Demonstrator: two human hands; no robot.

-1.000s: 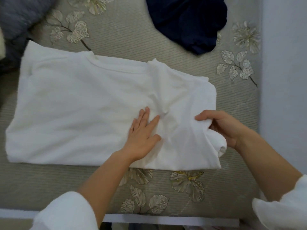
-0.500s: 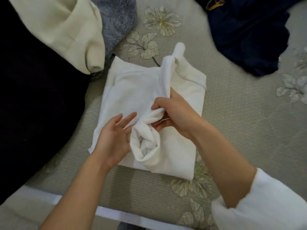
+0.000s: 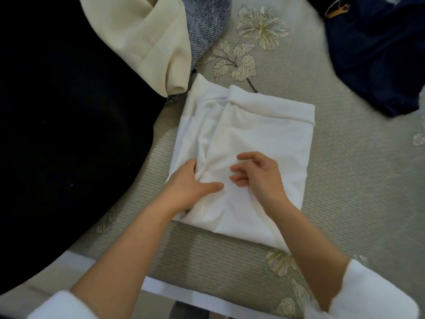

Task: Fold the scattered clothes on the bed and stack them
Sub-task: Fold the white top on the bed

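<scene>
A white shirt (image 3: 259,134) lies folded into a compact rectangle on the bed's grey leaf-patterned cover (image 3: 358,185). My left hand (image 3: 190,187) is at the shirt's near left side, fingers tucked into a crease of the cloth and thumb lying flat on top, pinching the fold. My right hand (image 3: 259,178) sits just to its right over the shirt's near half, fingers loosely curled and gripping nothing. Both forearms cross the shirt's near edge.
A large black garment (image 3: 69,134) fills the left. A cream garment (image 3: 142,38) and a grey-blue knit (image 3: 207,24) lie at the back left, touching the shirt's far corner. A navy garment (image 3: 379,54) lies at the back right. The bed's white edge (image 3: 184,293) runs near me.
The right hand carried the shirt's right part over to the left, laid it flat and let go. The shirt is now a smaller rectangle. The view swung left.
</scene>
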